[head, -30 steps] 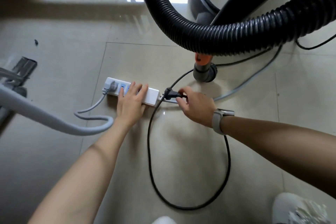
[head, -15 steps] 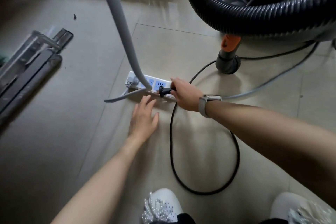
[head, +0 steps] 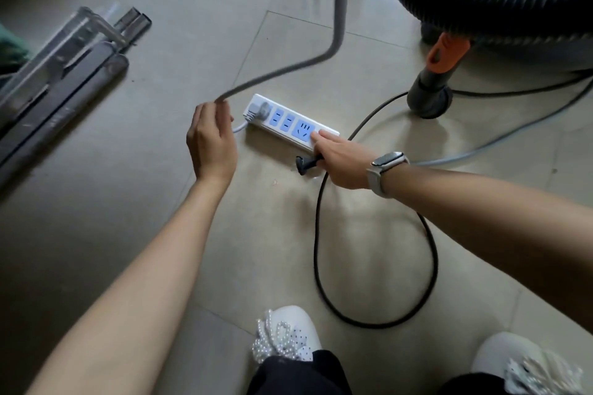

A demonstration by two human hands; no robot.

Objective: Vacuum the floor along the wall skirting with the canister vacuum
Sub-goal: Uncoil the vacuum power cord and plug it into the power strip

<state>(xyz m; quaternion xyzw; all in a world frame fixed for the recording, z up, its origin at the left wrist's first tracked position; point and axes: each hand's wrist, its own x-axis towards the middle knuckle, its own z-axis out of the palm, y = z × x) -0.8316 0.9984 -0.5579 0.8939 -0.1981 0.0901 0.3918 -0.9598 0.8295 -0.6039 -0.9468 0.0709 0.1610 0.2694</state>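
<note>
A white power strip [head: 288, 120] with blue sockets lies on the tiled floor, a grey plug [head: 260, 109] in its left end. My right hand [head: 340, 160] is shut on the vacuum's black plug [head: 303, 165], which sits just in front of the strip and outside any socket. That hand's forefinger touches the strip's right end. My left hand [head: 211, 141] is closed around a grey cable [head: 337, 26] that rises from it. The black cord [head: 430, 253] loops on the floor. The canister vacuum's ribbed black hose [head: 465, 0] arcs at the top right.
An orange and grey hose end [head: 439, 74] rests on the floor beside the vacuum body [head: 529, 54]. Grey metal rails [head: 64, 67] lie at the left. A thin grey cable [head: 500, 138] runs off to the right. My white shoes [head: 288, 330] are at the bottom edge.
My left hand left the floor in front of the strip, moved left and took the grey cable. My right hand drew the black plug to the strip's near side, forefinger now on the strip.
</note>
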